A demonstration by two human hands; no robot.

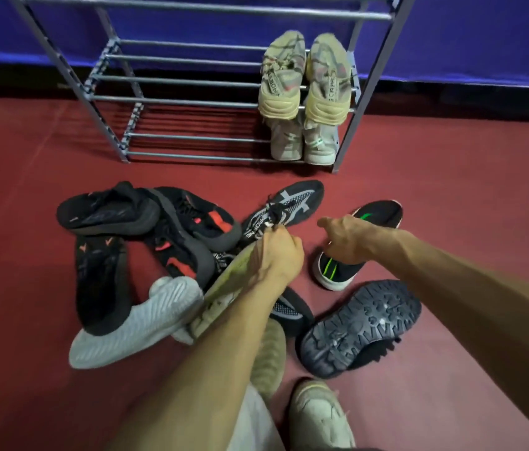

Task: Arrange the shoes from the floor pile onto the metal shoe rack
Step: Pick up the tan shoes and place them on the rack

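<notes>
Our left hand (277, 252) is closed around the laces of a black-and-grey sneaker (284, 205) in the floor pile, our right hand (346, 239) gripping a black green-striped shoe (336, 271); we should lift both clear before carrying them to the metal shoe rack (191, 102) beyond.

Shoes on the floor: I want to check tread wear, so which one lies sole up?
The dark chunky shoe at the pile's right, nearest the camera. Its lugged black sole faces up, while the shoes around it show uppers or sides.
</notes>
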